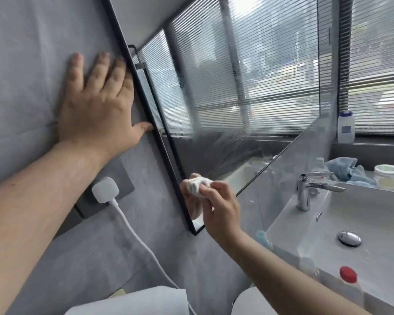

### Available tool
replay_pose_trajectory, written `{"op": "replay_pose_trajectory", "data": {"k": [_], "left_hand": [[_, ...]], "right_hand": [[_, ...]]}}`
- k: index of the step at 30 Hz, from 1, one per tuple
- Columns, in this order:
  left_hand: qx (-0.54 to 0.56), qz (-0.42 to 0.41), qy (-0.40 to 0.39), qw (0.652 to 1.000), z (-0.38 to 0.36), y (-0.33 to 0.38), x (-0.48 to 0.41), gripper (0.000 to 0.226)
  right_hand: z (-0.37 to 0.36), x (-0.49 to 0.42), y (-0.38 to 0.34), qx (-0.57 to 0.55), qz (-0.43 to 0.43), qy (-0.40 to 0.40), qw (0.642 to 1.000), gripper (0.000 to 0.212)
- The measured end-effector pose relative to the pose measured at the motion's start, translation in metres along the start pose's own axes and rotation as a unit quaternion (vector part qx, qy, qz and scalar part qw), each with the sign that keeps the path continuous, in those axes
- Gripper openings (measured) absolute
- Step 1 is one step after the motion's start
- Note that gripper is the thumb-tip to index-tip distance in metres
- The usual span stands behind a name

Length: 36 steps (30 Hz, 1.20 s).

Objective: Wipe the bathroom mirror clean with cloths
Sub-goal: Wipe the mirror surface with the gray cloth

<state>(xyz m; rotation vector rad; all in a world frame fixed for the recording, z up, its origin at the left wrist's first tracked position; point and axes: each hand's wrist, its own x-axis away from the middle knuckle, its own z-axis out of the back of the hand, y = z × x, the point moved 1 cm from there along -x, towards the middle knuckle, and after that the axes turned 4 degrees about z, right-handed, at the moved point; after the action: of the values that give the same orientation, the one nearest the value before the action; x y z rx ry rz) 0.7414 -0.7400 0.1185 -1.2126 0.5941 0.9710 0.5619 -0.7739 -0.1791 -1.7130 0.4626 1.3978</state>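
the mirror (248, 98) hangs on the grey wall (32, 53) in a thin black frame (170, 169). it is stiff, slick and probably fragile glass, so i judge it wants even pressure rather than a grip. hazy streaks cross its lower part. the left hand (96, 105) lies flat and spread on the wall just left of the mirror, thumb touching the frame. the right hand (221, 210) pinches a wadded white cloth (197, 185) against the mirror's lower left corner. the cloth looks soft and light, best held bunched in the fingertips.
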Motion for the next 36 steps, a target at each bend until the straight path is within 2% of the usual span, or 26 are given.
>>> {"op": "replay_pose_trajectory", "data": {"k": [1,3,7,11,14,17,23,30,36], "left_hand": [[0.003,-0.021,-0.047,0.999,-0.004,0.024,0.002,0.098],[-0.003,-0.027,-0.068,0.997,-0.011,0.03,0.006,0.099],[-0.026,-0.025,-0.038,0.999,-0.009,0.025,0.003,0.099],[-0.045,-0.027,-0.053,0.997,-0.012,0.025,0.004,0.1],[-0.045,-0.017,-0.05,0.998,-0.013,0.025,0.005,0.099],[-0.055,-0.02,-0.033,0.998,-0.015,0.025,0.005,0.099],[-0.061,-0.02,-0.031,0.997,-0.016,0.026,0.008,0.098],[-0.053,-0.019,-0.036,0.998,-0.012,0.024,0.008,0.099],[-0.034,-0.018,-0.007,0.999,-0.015,0.023,0.007,0.098]], "right_hand": [[0.001,0.002,-0.01,-0.006,0.05,-0.012,0.999,0.015],[0.002,-0.001,-0.018,-0.007,0.106,-0.025,0.994,0.017],[0.005,-0.036,-0.017,0.013,0.136,-0.03,0.99,0.014],[0.008,-0.113,-0.044,0.032,0.13,-0.019,0.991,0.018],[0.002,-0.18,-0.07,0.023,0.094,-0.004,0.995,0.022],[-0.005,-0.205,-0.081,0.029,0.076,-0.008,0.997,0.023],[-0.001,-0.126,-0.068,0.027,0.102,-0.015,0.994,0.028],[0.009,-0.025,-0.044,-0.035,0.095,-0.02,0.995,0.006],[-0.004,-0.024,-0.04,-0.062,0.078,0.052,0.994,0.019]]}}
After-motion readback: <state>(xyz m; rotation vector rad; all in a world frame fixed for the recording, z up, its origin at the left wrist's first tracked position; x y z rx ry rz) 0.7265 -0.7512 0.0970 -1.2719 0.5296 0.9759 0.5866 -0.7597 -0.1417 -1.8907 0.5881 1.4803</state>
